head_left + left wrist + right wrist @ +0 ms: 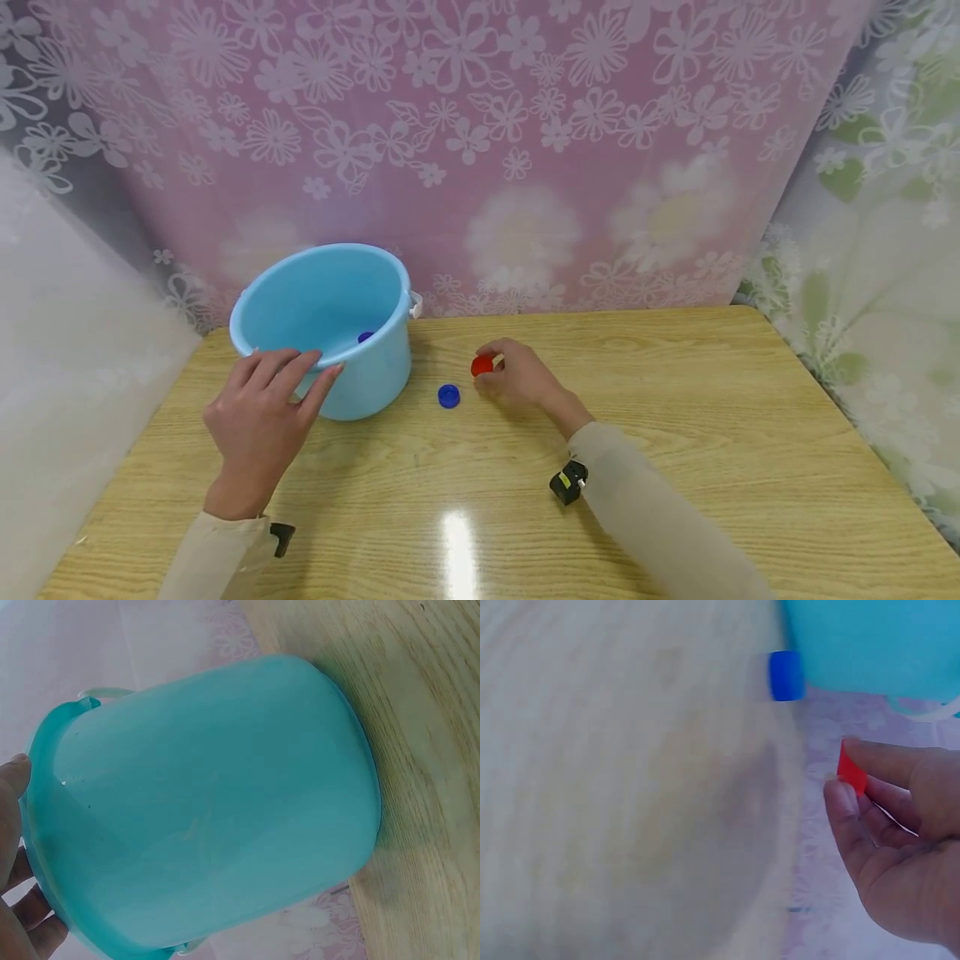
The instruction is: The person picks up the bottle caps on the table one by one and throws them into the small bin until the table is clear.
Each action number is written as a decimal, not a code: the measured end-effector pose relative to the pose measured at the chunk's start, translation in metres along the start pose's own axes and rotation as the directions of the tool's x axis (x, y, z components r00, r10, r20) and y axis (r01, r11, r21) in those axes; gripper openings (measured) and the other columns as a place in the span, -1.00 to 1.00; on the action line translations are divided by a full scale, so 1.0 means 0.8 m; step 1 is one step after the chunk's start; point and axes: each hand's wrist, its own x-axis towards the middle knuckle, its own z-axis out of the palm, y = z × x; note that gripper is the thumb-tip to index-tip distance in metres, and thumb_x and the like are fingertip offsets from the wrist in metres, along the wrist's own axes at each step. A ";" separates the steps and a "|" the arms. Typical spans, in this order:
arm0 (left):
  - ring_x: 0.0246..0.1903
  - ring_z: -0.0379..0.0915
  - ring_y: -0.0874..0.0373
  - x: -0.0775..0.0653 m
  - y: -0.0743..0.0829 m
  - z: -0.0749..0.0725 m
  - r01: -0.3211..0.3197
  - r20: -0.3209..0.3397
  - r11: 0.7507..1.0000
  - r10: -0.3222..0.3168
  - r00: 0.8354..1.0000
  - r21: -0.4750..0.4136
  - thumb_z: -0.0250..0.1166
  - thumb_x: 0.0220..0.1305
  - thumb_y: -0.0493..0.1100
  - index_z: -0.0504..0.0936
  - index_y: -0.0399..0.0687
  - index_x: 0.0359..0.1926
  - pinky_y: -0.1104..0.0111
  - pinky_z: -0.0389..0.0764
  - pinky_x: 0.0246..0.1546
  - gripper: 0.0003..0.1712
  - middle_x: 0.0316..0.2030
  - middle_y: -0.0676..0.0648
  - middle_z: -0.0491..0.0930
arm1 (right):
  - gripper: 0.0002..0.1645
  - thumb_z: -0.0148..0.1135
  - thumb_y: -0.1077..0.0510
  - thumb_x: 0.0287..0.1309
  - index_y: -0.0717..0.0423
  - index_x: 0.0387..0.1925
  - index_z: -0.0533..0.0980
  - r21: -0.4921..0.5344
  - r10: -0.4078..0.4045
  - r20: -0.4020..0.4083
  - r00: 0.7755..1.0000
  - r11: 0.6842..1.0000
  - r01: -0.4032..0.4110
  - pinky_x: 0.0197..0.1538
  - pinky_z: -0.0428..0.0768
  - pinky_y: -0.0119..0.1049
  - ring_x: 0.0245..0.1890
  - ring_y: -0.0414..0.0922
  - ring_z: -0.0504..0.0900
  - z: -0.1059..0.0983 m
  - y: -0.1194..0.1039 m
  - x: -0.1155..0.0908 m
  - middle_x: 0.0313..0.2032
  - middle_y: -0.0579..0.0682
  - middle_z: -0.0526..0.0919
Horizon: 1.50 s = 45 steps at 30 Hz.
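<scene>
A light blue bucket (pixel 386 354) stands on the left part of the table. My left hand (pixel 258 417) grips its near rim; in the left wrist view the thumb and fingers (pixel 46 934) are at the rim. My right hand (pixel 521 377) pinches a red bottle cap (pixel 482 365) between thumb and fingers, right of the bucket. In the right wrist view the red cap (pixel 852 769) is held off the tabletop. A blue bottle cap (pixel 448 396) lies on the table between the bucket and my right hand. Inside the bucket, part of another blue cap (pixel 365 337) shows.
The wooden table (pixel 675 400) ends at a pink flowered curtain (pixel 480 167) behind the bucket. A pale leaf-patterned curtain (pixel 885 275) hangs along the right side. The bucket's white handle joint (pixel 416 305) sticks out on its right.
</scene>
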 end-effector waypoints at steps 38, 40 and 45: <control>-0.35 0.56 -0.11 0.001 0.000 0.002 -0.020 0.017 1.000 0.020 1.000 -0.007 0.19 0.24 0.22 0.74 -0.15 -0.25 0.09 0.49 -0.67 -0.48 -0.36 -0.15 0.66 | -0.54 0.34 0.16 0.12 0.19 0.07 0.54 0.176 -0.459 -0.243 0.855 0.846 0.504 -0.19 0.56 -0.45 -0.33 -0.23 0.57 -0.014 -0.178 -0.006 -0.04 -0.04 0.54; -0.35 0.56 -0.11 0.000 0.000 0.002 -0.019 0.015 1.000 0.019 1.000 -0.007 0.20 0.24 0.22 0.74 -0.15 -0.25 0.09 0.50 -0.66 -0.48 -0.36 -0.15 0.66 | -0.54 0.34 0.16 0.12 0.18 0.08 0.53 0.167 -0.467 -0.230 0.854 0.845 0.507 -0.21 0.56 -0.46 -0.33 -0.23 0.57 -0.008 -0.182 -0.006 -0.04 -0.04 0.54; -0.36 0.57 -0.10 -0.001 -0.001 0.002 -0.012 -0.010 1.000 0.012 1.000 -0.006 0.21 0.23 0.21 0.75 -0.13 -0.26 0.10 0.47 -0.69 -0.51 -0.36 -0.13 0.67 | -0.53 0.33 0.13 0.13 0.13 0.10 0.53 0.141 -0.467 -0.192 0.863 0.857 0.496 -0.29 0.55 -0.45 -0.33 -0.24 0.56 0.009 -0.188 -0.004 -0.02 -0.06 0.55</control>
